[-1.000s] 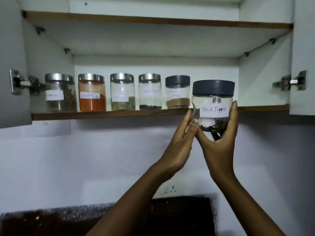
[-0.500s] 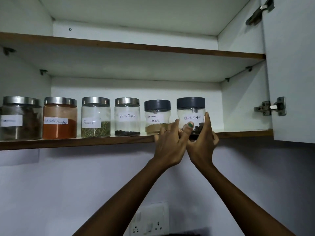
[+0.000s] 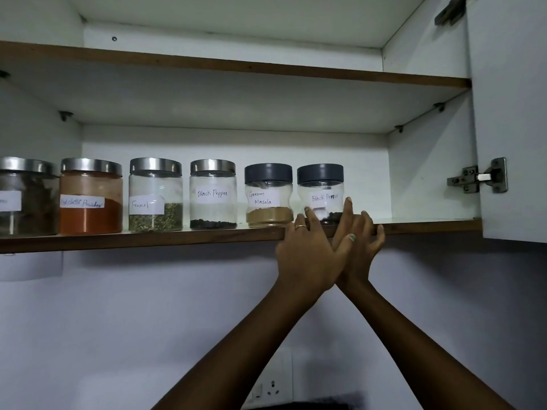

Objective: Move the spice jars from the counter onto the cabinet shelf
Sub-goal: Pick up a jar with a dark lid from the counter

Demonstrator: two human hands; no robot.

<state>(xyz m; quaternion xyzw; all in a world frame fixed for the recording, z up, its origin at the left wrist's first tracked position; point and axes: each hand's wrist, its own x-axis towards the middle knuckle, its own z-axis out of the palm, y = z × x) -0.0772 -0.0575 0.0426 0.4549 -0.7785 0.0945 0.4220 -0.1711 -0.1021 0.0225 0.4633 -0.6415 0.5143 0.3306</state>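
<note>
The grey-lidded "Black Pepper" jar [image 3: 320,184] stands upright on the lower cabinet shelf [image 3: 148,239], at the right end of a row of jars. Left of it stand a grey-lidded "Garam Masala" jar [image 3: 268,199], a steel-lidded "Black Pepper" jar [image 3: 213,196], a "Fennel" jar [image 3: 155,196], a red chilli powder jar [image 3: 91,199] and a dark jar [image 3: 28,199] cut off by the frame. My left hand [image 3: 307,258] and my right hand [image 3: 361,247] cross at the shelf edge, fingers spread. Their fingertips touch the jar's lower front and right side without gripping it.
Bare shelf lies to the right of the row, up to the cabinet side wall. The open cabinet door [image 3: 509,113] with its hinge [image 3: 479,176] hangs at the right. An upper shelf [image 3: 236,65] spans above. A wall socket [image 3: 272,386] sits below on the wall.
The jar was lifted from below the shelf and set down on it at the right end of the row. Both hands have loosened and dropped to the shelf edge.
</note>
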